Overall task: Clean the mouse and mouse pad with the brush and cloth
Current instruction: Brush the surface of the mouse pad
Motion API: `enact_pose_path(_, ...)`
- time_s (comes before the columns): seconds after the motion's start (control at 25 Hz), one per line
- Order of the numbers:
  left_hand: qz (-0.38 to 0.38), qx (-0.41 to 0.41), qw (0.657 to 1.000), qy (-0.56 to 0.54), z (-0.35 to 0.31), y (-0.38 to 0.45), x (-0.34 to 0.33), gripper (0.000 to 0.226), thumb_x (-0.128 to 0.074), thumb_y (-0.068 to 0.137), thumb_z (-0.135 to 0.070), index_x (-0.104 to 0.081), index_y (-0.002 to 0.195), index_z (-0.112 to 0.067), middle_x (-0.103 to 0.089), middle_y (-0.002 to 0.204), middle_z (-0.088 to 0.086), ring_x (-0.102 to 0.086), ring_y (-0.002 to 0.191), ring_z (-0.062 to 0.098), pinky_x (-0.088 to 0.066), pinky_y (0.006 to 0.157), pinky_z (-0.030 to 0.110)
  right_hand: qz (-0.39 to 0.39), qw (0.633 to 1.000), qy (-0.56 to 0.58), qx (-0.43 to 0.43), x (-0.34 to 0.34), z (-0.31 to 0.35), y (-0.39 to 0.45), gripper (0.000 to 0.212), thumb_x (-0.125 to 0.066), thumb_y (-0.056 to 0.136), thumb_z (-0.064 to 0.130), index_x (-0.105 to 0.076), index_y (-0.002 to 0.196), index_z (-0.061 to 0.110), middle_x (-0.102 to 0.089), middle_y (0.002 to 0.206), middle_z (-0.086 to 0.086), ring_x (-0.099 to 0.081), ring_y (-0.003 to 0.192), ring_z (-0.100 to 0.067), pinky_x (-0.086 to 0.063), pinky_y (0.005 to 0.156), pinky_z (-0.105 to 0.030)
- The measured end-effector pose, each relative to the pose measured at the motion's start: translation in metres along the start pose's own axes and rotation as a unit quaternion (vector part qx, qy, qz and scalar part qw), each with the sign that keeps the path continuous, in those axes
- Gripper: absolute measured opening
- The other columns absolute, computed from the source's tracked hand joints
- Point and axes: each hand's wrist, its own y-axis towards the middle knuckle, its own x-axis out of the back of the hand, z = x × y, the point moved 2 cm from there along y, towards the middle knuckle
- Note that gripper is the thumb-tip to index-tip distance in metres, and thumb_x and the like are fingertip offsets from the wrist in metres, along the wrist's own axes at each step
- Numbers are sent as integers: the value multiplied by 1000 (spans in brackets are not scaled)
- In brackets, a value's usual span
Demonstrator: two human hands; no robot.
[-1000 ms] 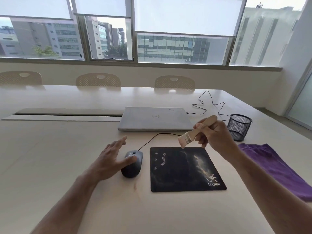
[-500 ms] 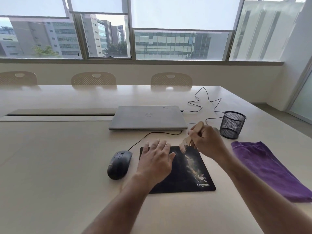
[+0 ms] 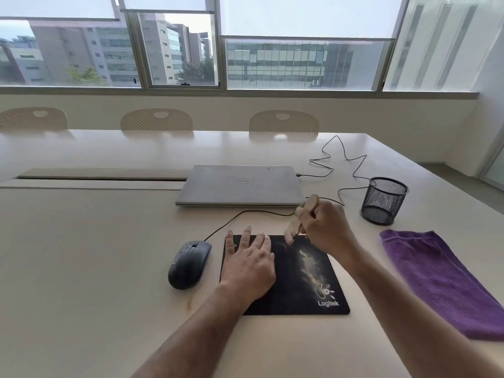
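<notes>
Fingers (image 3: 246, 236) of the left hand (image 3: 249, 268): spreading flat, palm down, gripping nothing, pinning the left half of the mouse pad (image 3: 305, 274). Right hand (image 3: 326, 227): curling closed round the wooden handle of the brush (image 3: 298, 222), bristles touching the pad's far edge near its middle.

Mouse pad: black, lying square on the table (image 3: 95, 255), showing a pale dusty streak running toward the printed logo.

Step in hand, as judged: brushing the pad. To do it well, the flat hand is best kept pressing so the pad is not sliding, with the strokes running one way, off the right edge and away from the mouse (image 3: 188, 264).

Mouse: sitting just beside the pad's left edge, cable trailing toward the closed laptop (image 3: 240, 184).

Cloth (image 3: 436, 279): purple, lying well apart on the right, untouched. Mesh pen cup (image 3: 383, 200): standing beyond it.
</notes>
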Motion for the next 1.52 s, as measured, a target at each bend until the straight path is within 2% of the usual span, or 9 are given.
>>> enact_pose_path(0.12,2,0,1000,-3,0,-1,1,57,-20,106,-34,-14,160,-17,-10,168,-4,11,154,22,17,118,57,50,999,-2,-14,-3,-1,4,27,-57,82,21,-68,62,6,-69,59,-5,-67,66,-23,-51,66,-34)
enact_pose_path(0.24,-1,-2,1000,-6,-1,0,1,56,-20,106,-34,-15,160,-16,-11,168,-4,11,154,22,17,118,56,-2,1000,28,-2,-3,-2,3,29,-57,88,24,-70,67,8,-68,56,-6,-66,59,-24,-54,61,-34)
enact_pose_path(0.4,2,1,1000,-13,0,0,0,56,-20,106,-34,-15,160,-17,-10,168,-4,11,154,21,16,119,56,54,998,10,-1,-7,3,0,28,-58,88,15,-70,64,8,-66,54,-2,-67,60,-19,-52,62,-29)
enact_pose_path(0.64,7,3,1000,-26,-1,0,-1,56,-20,106,-34,-14,160,-18,-8,168,-5,11,154,21,14,120,56,34,999,2,40,-13,9,-9,33,-55,94,21,-69,68,7,-64,49,8,-61,52,-7,-54,66,-27)
enact_pose_path(0.76,11,2,1000,-22,1,0,-2,57,-20,106,-34,-13,160,-18,-7,168,-4,11,154,22,14,119,57,83,996,23,1,-9,8,-5,32,-56,87,15,-67,58,5,-63,45,6,-62,49,-13,-55,65,-35)
enact_pose_path(0.84,9,1,1000,-20,1,1,-2,57,-20,106,-35,-12,160,-19,-7,168,-4,11,154,23,14,119,58,45,997,54,-10,-5,9,-7,32,-57,89,12,-69,60,7,-64,48,9,-61,48,-9,-55,66,-35)
enact_pose_path(1.12,3,6,1000,-16,1,2,-5,57,-20,105,-35,-14,160,-19,-9,168,-5,10,154,23,16,118,58,57,998,40,8,-3,9,-17,30,-55,80,18,-66,57,2,-62,46,-12,-61,45,-23,-54,55,-42)
enact_pose_path(1.28,5,9,1000,-16,1,2,-5,57,-19,106,-35,-13,160,-19,-8,168,-5,10,154,23,17,118,58,41,998,19,32,-1,8,-31,36,-56,89,17,-67,59,2,-65,47,-3,-63,45,-17,-56,60,-38)
enact_pose_path(1.52,7,10,1000,-15,1,1,-5,57,-19,106,-34,-13,160,-19,-8,168,-5,9,154,23,15,118,59,31,995,91,-27,11,9,-42,33,-57,91,13,-70,62,4,-64,45,-8,-58,36,-15,-48,43,-24)
